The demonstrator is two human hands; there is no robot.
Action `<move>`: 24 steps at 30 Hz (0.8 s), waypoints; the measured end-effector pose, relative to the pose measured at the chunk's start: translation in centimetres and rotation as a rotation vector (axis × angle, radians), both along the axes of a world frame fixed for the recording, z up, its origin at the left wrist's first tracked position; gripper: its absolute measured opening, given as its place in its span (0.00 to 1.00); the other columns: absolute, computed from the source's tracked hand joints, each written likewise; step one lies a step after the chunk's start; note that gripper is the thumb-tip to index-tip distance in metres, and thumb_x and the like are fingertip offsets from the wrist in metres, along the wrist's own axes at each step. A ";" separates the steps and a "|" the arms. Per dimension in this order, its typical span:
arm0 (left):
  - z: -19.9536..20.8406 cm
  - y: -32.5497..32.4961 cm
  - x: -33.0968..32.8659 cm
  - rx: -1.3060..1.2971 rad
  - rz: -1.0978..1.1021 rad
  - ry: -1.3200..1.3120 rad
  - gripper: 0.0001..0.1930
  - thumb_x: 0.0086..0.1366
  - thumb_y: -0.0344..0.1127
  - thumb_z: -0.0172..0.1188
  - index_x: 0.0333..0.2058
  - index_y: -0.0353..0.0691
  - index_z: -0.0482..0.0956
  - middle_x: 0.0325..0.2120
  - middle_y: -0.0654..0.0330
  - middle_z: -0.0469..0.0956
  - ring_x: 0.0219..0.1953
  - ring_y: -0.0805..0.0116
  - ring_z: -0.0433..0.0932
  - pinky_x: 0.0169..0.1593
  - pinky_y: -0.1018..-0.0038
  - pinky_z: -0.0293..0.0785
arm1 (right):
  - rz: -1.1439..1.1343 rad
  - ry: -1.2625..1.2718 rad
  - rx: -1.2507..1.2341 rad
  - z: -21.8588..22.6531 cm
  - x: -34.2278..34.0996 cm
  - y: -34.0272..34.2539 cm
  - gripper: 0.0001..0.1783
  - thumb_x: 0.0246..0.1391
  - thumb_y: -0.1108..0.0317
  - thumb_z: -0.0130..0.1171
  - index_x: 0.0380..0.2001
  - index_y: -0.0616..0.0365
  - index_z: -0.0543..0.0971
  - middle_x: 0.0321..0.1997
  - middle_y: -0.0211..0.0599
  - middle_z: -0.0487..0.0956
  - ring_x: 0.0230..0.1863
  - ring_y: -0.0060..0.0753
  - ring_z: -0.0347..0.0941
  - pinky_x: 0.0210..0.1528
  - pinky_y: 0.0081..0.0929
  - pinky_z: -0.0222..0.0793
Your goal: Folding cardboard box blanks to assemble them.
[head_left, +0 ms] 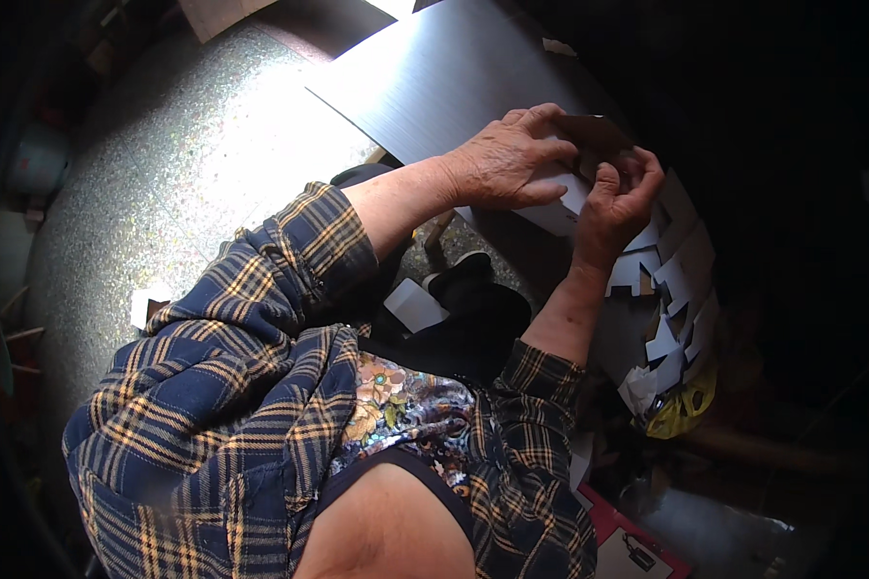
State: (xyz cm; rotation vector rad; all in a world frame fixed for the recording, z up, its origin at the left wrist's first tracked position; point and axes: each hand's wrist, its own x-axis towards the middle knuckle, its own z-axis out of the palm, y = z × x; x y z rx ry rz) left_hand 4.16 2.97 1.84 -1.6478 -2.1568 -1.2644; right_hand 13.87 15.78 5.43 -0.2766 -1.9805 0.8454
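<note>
I can't tell where the right hand [616, 207] meets the cardboard [597, 130]; the left hand [507, 162] covers part of that too. The tabletop [425, 77] is cut off above, its far right lost in shadow. The yellow bag's [681, 413] contents stay unclear; 1 red item [606, 511] runs off the bottom edge.

No text, label, number or sign is legible on the white-and-brown folded cardboard piece [592, 129] at the fingers [554, 151], or elsewhere.
</note>
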 end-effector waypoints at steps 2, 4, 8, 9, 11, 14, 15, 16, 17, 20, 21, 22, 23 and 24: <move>-0.3 0.0 -0.2 -0.001 -0.004 0.014 0.25 0.57 0.49 0.58 0.52 0.47 0.71 0.59 0.40 0.59 0.64 0.41 0.54 0.64 0.53 0.56 | 0.005 -0.075 0.026 0.5 -0.2 0.1 0.30 0.48 0.80 0.53 0.58 0.54 0.66 0.40 0.43 0.74 0.39 0.43 0.75 0.44 0.34 0.73; -0.3 0.1 0.2 0.021 0.004 0.002 0.24 0.57 0.48 0.58 0.51 0.46 0.72 0.58 0.41 0.60 0.65 0.43 0.53 0.64 0.53 0.56 | -0.013 -0.086 0.314 1.0 -0.5 -0.1 0.31 0.48 0.79 0.54 0.58 0.53 0.67 0.40 0.42 0.73 0.42 0.40 0.74 0.46 0.34 0.72; -0.3 0.1 0.1 0.047 -0.006 0.005 0.24 0.57 0.47 0.58 0.50 0.45 0.73 0.58 0.44 0.62 0.64 0.44 0.54 0.64 0.53 0.56 | -0.042 -0.126 0.315 0.2 -0.4 0.3 0.26 0.47 0.78 0.55 0.53 0.54 0.74 0.38 0.40 0.71 0.41 0.38 0.71 0.46 0.32 0.71; -0.3 0.1 0.1 0.034 -0.017 0.008 0.23 0.57 0.48 0.58 0.50 0.45 0.73 0.58 0.45 0.62 0.64 0.45 0.54 0.64 0.53 0.56 | -0.131 -0.120 0.373 0.0 -0.2 0.2 0.21 0.47 0.78 0.56 0.48 0.55 0.77 0.37 0.38 0.70 0.40 0.36 0.70 0.45 0.31 0.71; -0.2 0.1 0.1 0.018 -0.029 0.004 0.23 0.57 0.48 0.58 0.50 0.45 0.73 0.58 0.46 0.63 0.64 0.45 0.54 0.64 0.53 0.56 | -0.237 -0.071 0.455 -0.2 0.0 0.1 0.13 0.45 0.78 0.57 0.36 0.57 0.83 0.34 0.34 0.67 0.37 0.34 0.66 0.42 0.28 0.69; -0.3 0.2 0.1 0.044 -0.019 -0.014 0.23 0.57 0.47 0.58 0.50 0.45 0.73 0.58 0.48 0.63 0.64 0.46 0.55 0.64 0.55 0.57 | -0.186 -0.019 0.453 -0.4 0.0 0.1 0.13 0.44 0.78 0.58 0.35 0.56 0.83 0.36 0.34 0.68 0.39 0.34 0.67 0.43 0.27 0.69; -0.2 0.1 -0.1 0.052 -0.047 -0.021 0.23 0.57 0.47 0.58 0.50 0.45 0.73 0.57 0.48 0.63 0.64 0.46 0.54 0.64 0.56 0.58 | -0.154 -0.024 0.412 -0.3 0.0 0.3 0.11 0.44 0.77 0.58 0.33 0.57 0.82 0.38 0.36 0.71 0.42 0.35 0.69 0.45 0.27 0.69; -0.1 0.1 -0.1 0.060 -0.075 -0.027 0.23 0.57 0.47 0.59 0.50 0.45 0.73 0.57 0.48 0.63 0.65 0.46 0.54 0.63 0.56 0.59 | -0.155 -0.025 0.412 -0.2 0.0 0.4 0.11 0.44 0.77 0.58 0.33 0.57 0.82 0.38 0.36 0.71 0.42 0.35 0.69 0.45 0.27 0.69; -0.1 0.0 -0.1 0.060 -0.076 -0.028 0.23 0.57 0.47 0.59 0.50 0.45 0.73 0.57 0.48 0.63 0.65 0.46 0.54 0.63 0.56 0.59 | -0.137 -0.026 0.429 -0.1 -0.1 0.6 0.09 0.43 0.78 0.59 0.32 0.57 0.81 0.38 0.36 0.73 0.42 0.35 0.70 0.45 0.27 0.70; -0.2 -0.2 0.1 0.059 -0.052 -0.116 0.26 0.56 0.49 0.60 0.51 0.45 0.71 0.58 0.45 0.61 0.63 0.43 0.57 0.61 0.56 0.63 | -0.078 -0.044 0.387 -0.2 -0.2 0.6 0.08 0.42 0.79 0.59 0.30 0.58 0.79 0.38 0.36 0.76 0.40 0.36 0.73 0.43 0.29 0.71; -0.2 -0.3 0.2 0.047 -0.020 -0.119 0.27 0.56 0.50 0.61 0.52 0.45 0.70 0.59 0.43 0.60 0.62 0.42 0.59 0.60 0.56 0.65 | -0.040 -0.059 0.328 -0.2 -0.2 0.4 0.08 0.42 0.79 0.60 0.29 0.58 0.77 0.37 0.36 0.77 0.39 0.36 0.74 0.42 0.29 0.72; -0.3 -0.4 0.2 0.034 0.012 -0.122 0.28 0.56 0.51 0.61 0.53 0.45 0.70 0.59 0.41 0.59 0.61 0.41 0.60 0.59 0.56 0.67 | -0.037 -0.061 0.327 -0.1 -0.1 0.3 0.08 0.42 0.79 0.60 0.29 0.58 0.77 0.37 0.36 0.77 0.39 0.36 0.74 0.42 0.29 0.72; -0.3 -0.5 0.1 0.033 0.014 -0.124 0.28 0.56 0.51 0.61 0.53 0.45 0.70 0.59 0.41 0.59 0.61 0.41 0.60 0.59 0.56 0.67 | -0.018 -0.085 0.307 0.0 0.0 0.2 0.09 0.41 0.80 0.60 0.29 0.58 0.77 0.35 0.36 0.77 0.37 0.36 0.74 0.41 0.30 0.73; -0.2 -0.5 0.1 0.019 0.014 -0.161 0.29 0.55 0.51 0.62 0.53 0.45 0.69 0.59 0.39 0.58 0.60 0.41 0.62 0.58 0.55 0.67 | 0.002 -0.110 0.287 0.3 0.2 0.1 0.09 0.41 0.80 0.60 0.29 0.58 0.77 0.34 0.36 0.76 0.35 0.36 0.75 0.39 0.30 0.73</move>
